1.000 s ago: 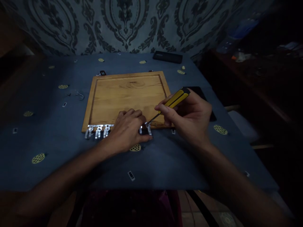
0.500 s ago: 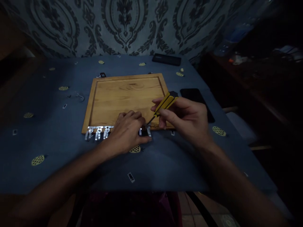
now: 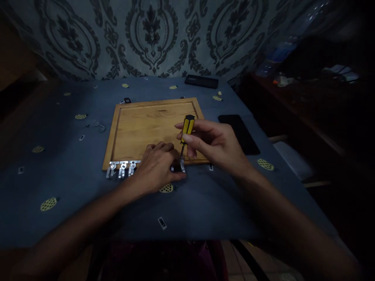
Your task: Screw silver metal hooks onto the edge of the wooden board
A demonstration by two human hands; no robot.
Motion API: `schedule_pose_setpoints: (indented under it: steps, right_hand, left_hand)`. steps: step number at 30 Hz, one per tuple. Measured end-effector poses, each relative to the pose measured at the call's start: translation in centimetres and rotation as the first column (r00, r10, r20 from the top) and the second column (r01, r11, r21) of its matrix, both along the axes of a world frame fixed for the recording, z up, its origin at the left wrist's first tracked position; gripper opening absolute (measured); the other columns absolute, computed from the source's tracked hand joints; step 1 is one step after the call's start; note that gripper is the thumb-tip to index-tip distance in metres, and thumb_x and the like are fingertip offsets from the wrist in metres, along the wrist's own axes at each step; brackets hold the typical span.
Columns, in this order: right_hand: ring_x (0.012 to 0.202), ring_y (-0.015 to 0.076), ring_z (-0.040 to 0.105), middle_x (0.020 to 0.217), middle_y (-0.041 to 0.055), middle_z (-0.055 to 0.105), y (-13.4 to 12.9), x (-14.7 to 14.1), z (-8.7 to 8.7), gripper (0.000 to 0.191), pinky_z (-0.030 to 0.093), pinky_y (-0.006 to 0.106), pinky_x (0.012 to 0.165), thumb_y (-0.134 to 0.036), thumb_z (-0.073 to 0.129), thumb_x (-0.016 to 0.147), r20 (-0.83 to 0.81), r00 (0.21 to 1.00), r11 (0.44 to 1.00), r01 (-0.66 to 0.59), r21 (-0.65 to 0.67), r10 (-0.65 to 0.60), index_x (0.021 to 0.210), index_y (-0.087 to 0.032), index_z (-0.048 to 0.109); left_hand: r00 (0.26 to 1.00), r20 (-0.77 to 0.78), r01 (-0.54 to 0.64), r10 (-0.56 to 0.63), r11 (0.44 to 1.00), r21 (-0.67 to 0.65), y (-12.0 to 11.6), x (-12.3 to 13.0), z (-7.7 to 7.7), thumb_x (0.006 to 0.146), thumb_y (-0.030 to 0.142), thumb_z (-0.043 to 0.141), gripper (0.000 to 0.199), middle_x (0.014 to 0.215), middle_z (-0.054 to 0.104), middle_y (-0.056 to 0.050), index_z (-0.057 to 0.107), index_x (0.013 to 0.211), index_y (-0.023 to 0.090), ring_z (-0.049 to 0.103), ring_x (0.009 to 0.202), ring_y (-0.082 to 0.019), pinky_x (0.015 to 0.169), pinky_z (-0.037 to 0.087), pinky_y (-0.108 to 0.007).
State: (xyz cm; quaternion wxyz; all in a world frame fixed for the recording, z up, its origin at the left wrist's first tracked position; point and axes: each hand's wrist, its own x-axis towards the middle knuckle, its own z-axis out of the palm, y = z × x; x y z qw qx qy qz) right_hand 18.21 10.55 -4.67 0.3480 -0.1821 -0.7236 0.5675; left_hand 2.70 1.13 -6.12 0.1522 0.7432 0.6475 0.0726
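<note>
A framed wooden board (image 3: 146,130) lies on the blue cloth, with a strip of metal hooks (image 3: 123,168) along its near edge. My left hand (image 3: 159,166) rests over the strip's right part, fingers bent on the board's edge and thumb below, around the hooks; its grip is partly hidden. Between the thumb and fingers of my right hand (image 3: 209,142) is a yellow and black screwdriver (image 3: 188,128), nearly upright. Its tip meets the strip by the rightmost hook (image 3: 183,166), beside my left fingers.
A dark phone (image 3: 201,81) lies beyond the board, and a flat black object (image 3: 239,134) is to its right. Loose curved metal pieces (image 3: 100,127) lie on the left. A plastic bottle (image 3: 275,56) stands at the back right, and patterned fabric hangs behind the table.
The screwdriver has swung from a slant to nearly upright as my right hand moved left. My left hand has kept its place on the strip. The view has shifted slightly.
</note>
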Motion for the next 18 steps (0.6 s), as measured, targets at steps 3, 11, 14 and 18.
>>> schedule_pose_setpoints:
  steps: [3, 11, 14, 18]
  right_hand:
    - [0.049, 0.0099, 0.058, 0.065, -0.0049, 0.063, -0.1, 0.1, -0.5, 0.031, 0.051, 0.024, 0.047, -0.048, 0.086, 0.083, -0.025, 0.999, 1.0, 0.025, -0.005, -0.025, 0.089, -0.021, 0.071]
    - [0.047, 0.0075, 0.056, 0.077, -0.004, 0.069, -0.2, 0.4, -0.8, 0.035, 0.052, 0.022, 0.042, -0.048, 0.09, 0.079, -0.053, 0.994, 0.995, 0.093, -0.021, -0.094, 0.089, -0.023, 0.068]
    - [0.049, 0.0074, 0.058, 0.082, -0.0024, 0.072, -0.3, 0.9, -0.5, 0.034, 0.055, 0.024, 0.048, -0.049, 0.085, 0.085, -0.036, 0.996, 0.996, 0.085, 0.016, -0.084, 0.105, -0.024, 0.075]
    - [0.049, 0.0077, 0.058, 0.082, -0.0004, 0.074, -0.5, 1.3, -0.4, 0.032, 0.055, 0.024, 0.049, -0.05, 0.083, 0.087, -0.026, 0.995, 0.995, 0.094, 0.033, -0.094, 0.101, -0.022, 0.079]
  left_hand:
    - [1.0, -0.011, 0.015, -0.015, 1.0, -0.011, 0.2, 0.0, 0.2, 0.088, 0.047, 0.08, 0.039, 0.125, 0.07, -0.011, 0.073, 0.112, 0.017, 0.061, 0.122, -0.036, 0.1, 0.047, -0.053]
    - [0.999, -0.024, 0.032, -0.033, 0.999, -0.036, 0.3, -0.1, 0.5, 0.087, 0.045, 0.081, 0.038, 0.126, 0.069, -0.011, 0.073, 0.112, 0.017, 0.06, 0.122, -0.035, 0.1, 0.046, -0.052]
    - [0.999, -0.026, 0.031, -0.031, 0.999, -0.03, 0.4, 0.0, 0.5, 0.088, 0.048, 0.08, 0.039, 0.123, 0.07, -0.011, 0.073, 0.111, 0.016, 0.06, 0.12, -0.036, 0.1, 0.046, -0.052]
    - [0.999, -0.025, 0.023, -0.025, 0.999, -0.048, 0.4, 0.1, 0.6, 0.088, 0.047, 0.08, 0.04, 0.12, 0.069, -0.01, 0.072, 0.111, 0.015, 0.06, 0.121, -0.035, 0.101, 0.046, -0.052]
